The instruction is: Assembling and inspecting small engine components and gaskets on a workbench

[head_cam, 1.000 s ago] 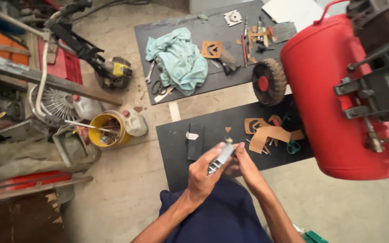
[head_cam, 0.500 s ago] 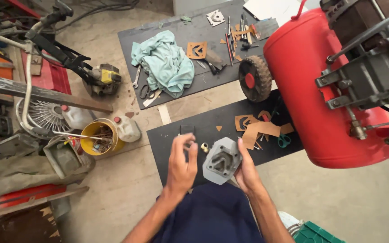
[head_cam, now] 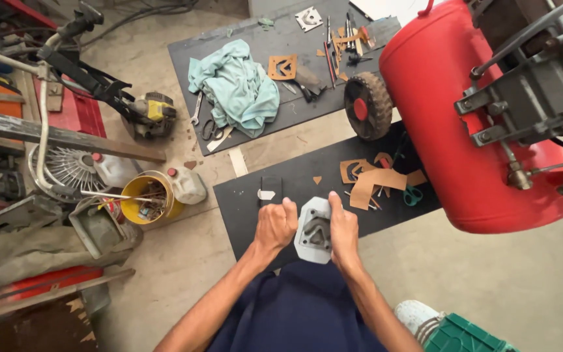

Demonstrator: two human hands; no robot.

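Both hands, left hand (head_cam: 275, 225) and right hand (head_cam: 343, 229), grip a grey metal casting (head_cam: 315, 231) above the black mat (head_cam: 307, 176), seemingly inspecting it; turning it over needs a firm hold.

Bare concrete floor (head_cam: 477, 287) is lying under even daylight; two dark mats (head_cam: 281, 72) are covering it, clutter (head_cam: 66, 195) is crowding the left side.

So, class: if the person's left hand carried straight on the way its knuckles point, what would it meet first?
Probably the small dark flat piece on the black mat, just beyond the left hand; depth is uncertain.
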